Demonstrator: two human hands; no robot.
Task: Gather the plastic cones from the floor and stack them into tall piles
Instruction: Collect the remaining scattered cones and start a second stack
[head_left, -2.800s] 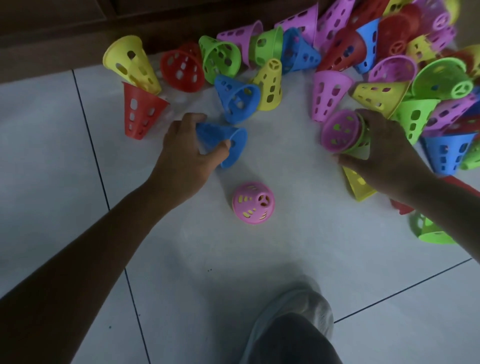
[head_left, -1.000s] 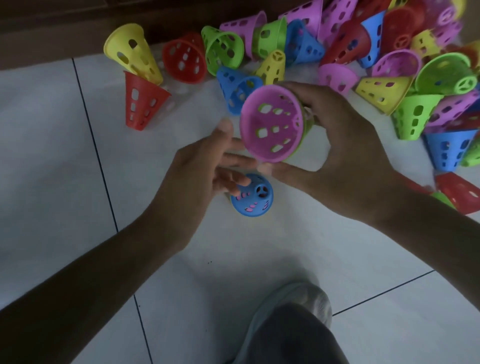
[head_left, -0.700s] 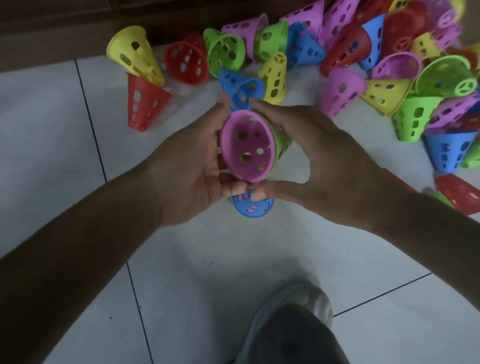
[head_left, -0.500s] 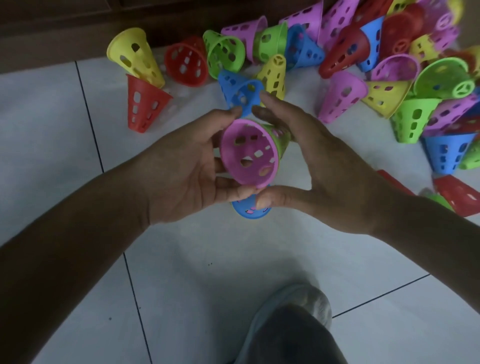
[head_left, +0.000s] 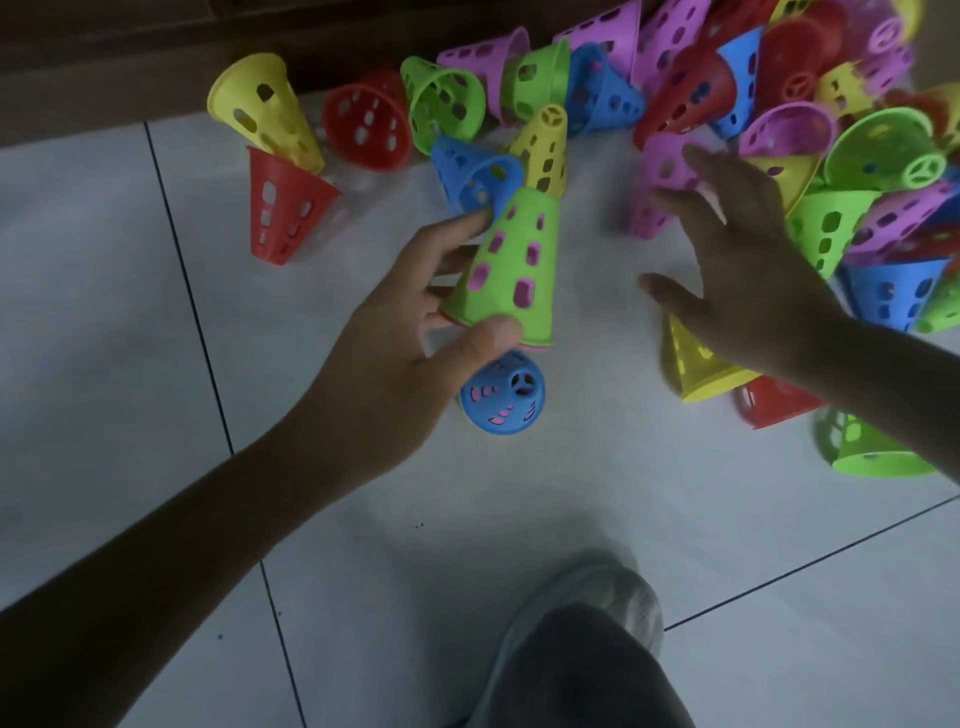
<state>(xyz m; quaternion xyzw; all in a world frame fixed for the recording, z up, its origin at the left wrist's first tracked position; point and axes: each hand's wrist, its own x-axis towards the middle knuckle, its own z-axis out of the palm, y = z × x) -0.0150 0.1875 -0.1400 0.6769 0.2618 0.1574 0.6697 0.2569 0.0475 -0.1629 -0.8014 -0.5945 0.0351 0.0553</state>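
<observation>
Item: perforated green plastic cone (head_left: 511, 265) with pink liner, gripped at its rim by your left hand (head_left: 410, 338), just above the blue-topped floor stack (head_left: 503, 392); lower it squarely while your right hand (head_left: 737, 265), fingers spread and empty, reaches pileward.

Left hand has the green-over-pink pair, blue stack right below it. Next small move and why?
Probably lower the green cone held by the left hand onto the blue stack just beneath it: its wide rim faces down near the blue tip. The right hand is open toward the pile, likely for another.
</observation>
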